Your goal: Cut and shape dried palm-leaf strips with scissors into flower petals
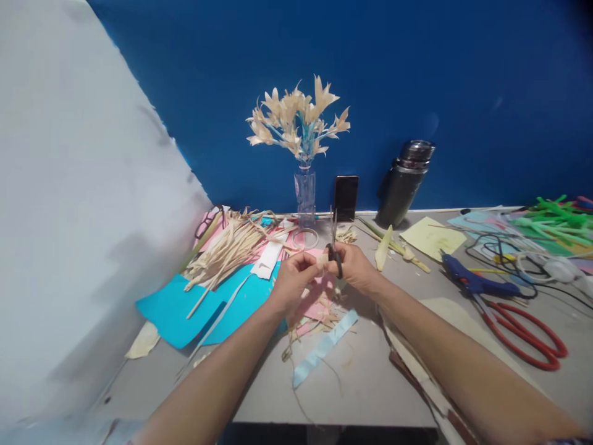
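Note:
My left hand (pixel 293 279) pinches a small pale strip piece (pixel 321 260) at the middle of the table, fingers closed on it. My right hand (pixel 354 267) grips small black-handled scissors (pixel 334 246), blades pointing up and away, right beside that piece. Both hands meet above pink paper scraps (pixel 315 304). A pale blue paper strip (pixel 324 347) lies on the grey table (pixel 370 383) just in front of my hands.
A clear bottle vase (pixel 305 196) of straw flowers (pixel 296 120) stands at the back. Beside it are a phone (pixel 346 198) and a dark flask (pixel 404 183). Dry straw strips (pixel 227 247) on cyan paper (pixel 185 309) lie left. A blue glue gun (pixel 472 281), red scissors (pixel 523 337) and cables lie right.

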Motion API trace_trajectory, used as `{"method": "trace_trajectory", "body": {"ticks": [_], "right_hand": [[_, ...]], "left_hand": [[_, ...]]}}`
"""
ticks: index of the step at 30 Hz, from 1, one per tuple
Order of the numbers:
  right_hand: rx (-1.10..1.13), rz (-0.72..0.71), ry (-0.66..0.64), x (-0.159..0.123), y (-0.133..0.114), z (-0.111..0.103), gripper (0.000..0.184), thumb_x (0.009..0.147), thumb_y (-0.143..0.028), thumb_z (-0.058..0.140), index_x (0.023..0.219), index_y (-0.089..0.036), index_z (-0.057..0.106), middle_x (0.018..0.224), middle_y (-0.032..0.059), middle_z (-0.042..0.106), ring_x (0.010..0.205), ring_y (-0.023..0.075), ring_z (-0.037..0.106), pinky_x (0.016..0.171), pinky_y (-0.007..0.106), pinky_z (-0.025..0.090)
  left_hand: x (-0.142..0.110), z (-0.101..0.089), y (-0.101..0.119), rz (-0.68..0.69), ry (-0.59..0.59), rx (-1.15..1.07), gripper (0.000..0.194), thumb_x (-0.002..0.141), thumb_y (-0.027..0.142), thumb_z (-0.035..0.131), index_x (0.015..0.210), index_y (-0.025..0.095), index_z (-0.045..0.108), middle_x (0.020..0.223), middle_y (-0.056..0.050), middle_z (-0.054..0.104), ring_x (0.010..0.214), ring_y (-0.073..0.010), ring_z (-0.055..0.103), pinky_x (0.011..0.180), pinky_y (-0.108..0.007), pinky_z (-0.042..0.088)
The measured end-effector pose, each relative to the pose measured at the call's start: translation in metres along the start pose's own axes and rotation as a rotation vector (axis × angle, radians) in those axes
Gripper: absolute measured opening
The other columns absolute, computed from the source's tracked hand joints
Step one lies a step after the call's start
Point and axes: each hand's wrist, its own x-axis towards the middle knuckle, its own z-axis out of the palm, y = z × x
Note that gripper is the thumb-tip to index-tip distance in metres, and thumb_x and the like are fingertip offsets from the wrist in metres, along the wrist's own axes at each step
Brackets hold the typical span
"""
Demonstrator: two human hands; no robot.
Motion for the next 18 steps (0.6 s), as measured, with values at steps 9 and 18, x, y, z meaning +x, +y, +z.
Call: {"method": "trace_trajectory", "body": {"ticks": [9,18], "right_hand": [[-0.268,-0.043,0.025,-0.004,-0.004,0.004,0.013,0.061,-0.024,0.061,0.072,-0.018,0.056,0.064,-0.0032,0.054,0.059,0.0123,0.044,0.053,0.023,0.033],[-0.362,-0.057,0.078,0.004,-0.001,-0.009,0.011,0.061,-0.024,0.061,0.069,-0.019,0.056,0.065,-0.0017,0.057,0.061,0.0138,0.047,0.057,0.024,0.035]], "left_hand": [[-0.003,0.002,0.005,0.111,0.083,0.313,0.031,0.076,0.042,0.072,0.064,0.017,0.057,0.059,0.001,0.056,0.056,-0.0126,0.053,0.054,-0.024,0.04],[-0.002,-0.004,0.015,-0.072,-0.233,-0.044,0.023,0.067,0.031,0.078,0.067,0.016,0.06,0.06,0.002,0.058,0.051,-0.0099,0.052,0.052,-0.023,0.041]]}}
